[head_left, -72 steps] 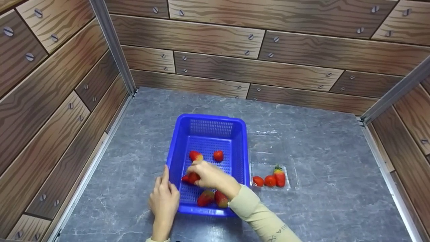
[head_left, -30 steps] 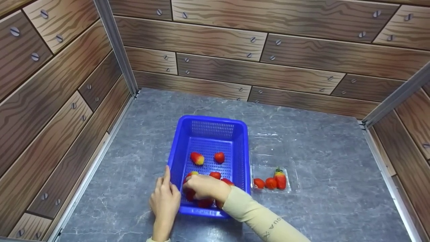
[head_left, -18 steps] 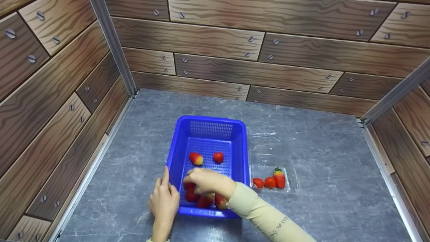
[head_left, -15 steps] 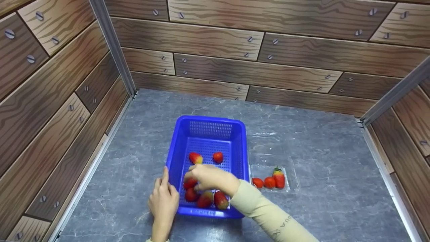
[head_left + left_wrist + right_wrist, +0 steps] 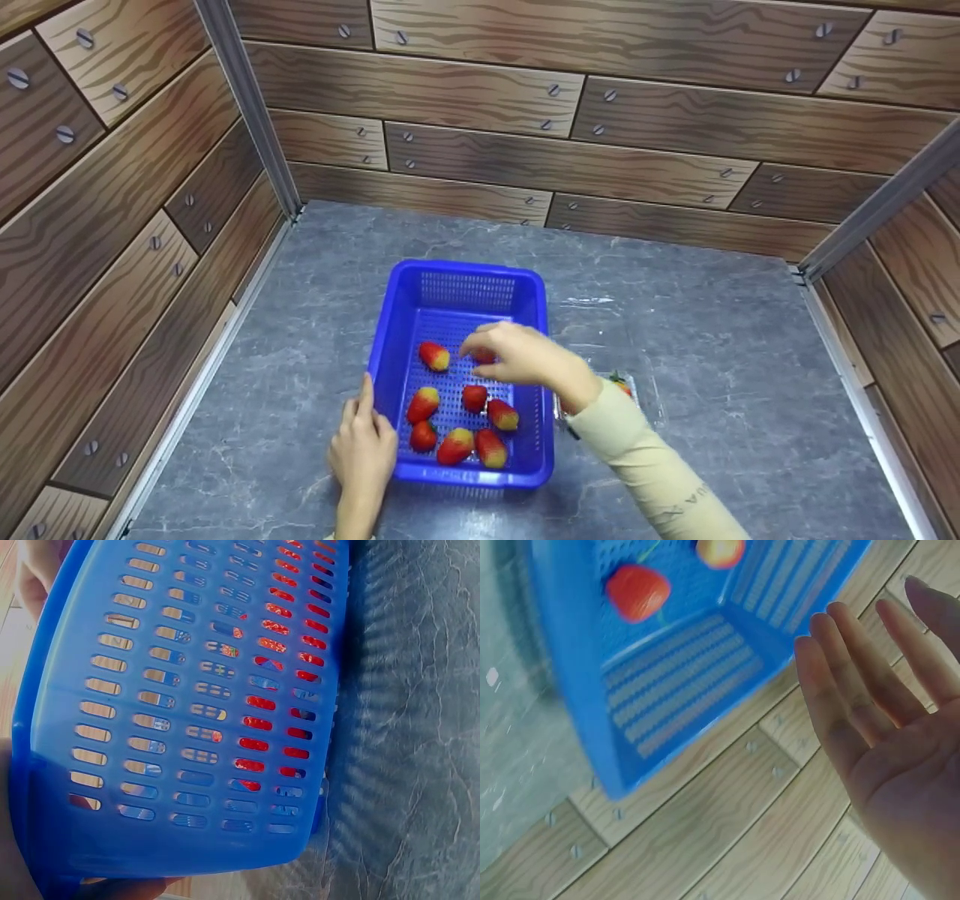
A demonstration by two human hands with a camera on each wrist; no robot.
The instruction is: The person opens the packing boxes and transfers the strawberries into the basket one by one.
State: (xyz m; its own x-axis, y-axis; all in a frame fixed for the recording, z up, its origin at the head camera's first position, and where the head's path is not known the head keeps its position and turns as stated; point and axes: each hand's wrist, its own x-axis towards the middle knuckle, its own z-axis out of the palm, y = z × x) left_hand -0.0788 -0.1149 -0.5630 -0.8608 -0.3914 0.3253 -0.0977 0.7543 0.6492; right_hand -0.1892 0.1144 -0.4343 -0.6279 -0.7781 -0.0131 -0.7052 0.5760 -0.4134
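At the near edge of the grey marble-pattern desk (image 5: 712,315), the left hand (image 5: 364,450) rests against the left near corner of the blue plastic basket (image 5: 390,352). Its fingers (image 5: 367,390) lie straight along the outer wall and do not curl around the rim. In the left wrist view only the slotted wall of this basket (image 5: 187,705) is seen from very close, with red fruit showing through the slots.

Inside the basket, near the front wall, lie six strawberries (image 5: 455,445) close together; some of them have yellow tips. One more strawberry (image 5: 434,355) lies apart, further back on the left side of the basket floor.

The right hand (image 5: 517,356) hovers over the middle of the basket, above another strawberry (image 5: 481,356) which it partly hides. The hand is empty, and the right wrist view shows the palm with the fingers (image 5: 870,667) straight and spread, holding nothing. The beige sleeve (image 5: 645,457) crosses over the right wall of the basket.

Just beside the basket on the right stands a clear plastic punnet (image 5: 645,386); the arm covers most of it, and only a small red and green part of a fruit is visible in it. Behind the desk stands a wall of wood-pattern panels (image 5: 600,120).
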